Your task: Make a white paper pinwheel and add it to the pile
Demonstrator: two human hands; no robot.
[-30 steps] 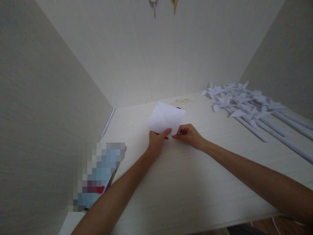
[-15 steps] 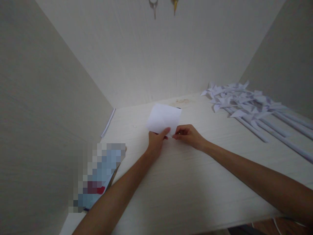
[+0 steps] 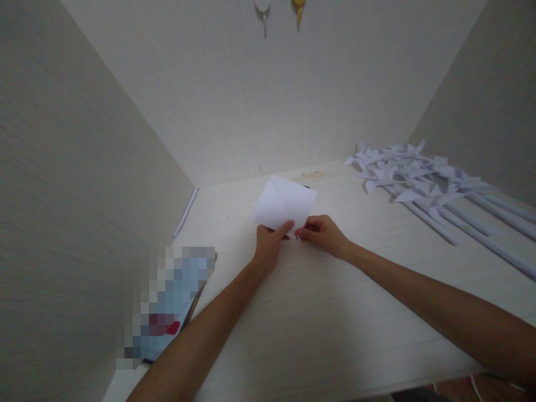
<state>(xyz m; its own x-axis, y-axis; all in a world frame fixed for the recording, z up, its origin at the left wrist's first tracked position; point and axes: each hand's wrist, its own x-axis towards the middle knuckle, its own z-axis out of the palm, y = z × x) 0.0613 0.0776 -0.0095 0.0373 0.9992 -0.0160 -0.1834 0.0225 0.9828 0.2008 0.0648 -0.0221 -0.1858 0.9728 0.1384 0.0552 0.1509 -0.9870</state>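
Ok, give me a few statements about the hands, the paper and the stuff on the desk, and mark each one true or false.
1. Both hands, left hand and right hand, pinch the folded white paper at its near edge. True.
2. The paper pinwheels lie on the left of the desk. False: they lie at the right rear.
3. The folded paper lies flat under a book. False: it is held up off the desk.
4. Two small objects hang on the back wall. True.
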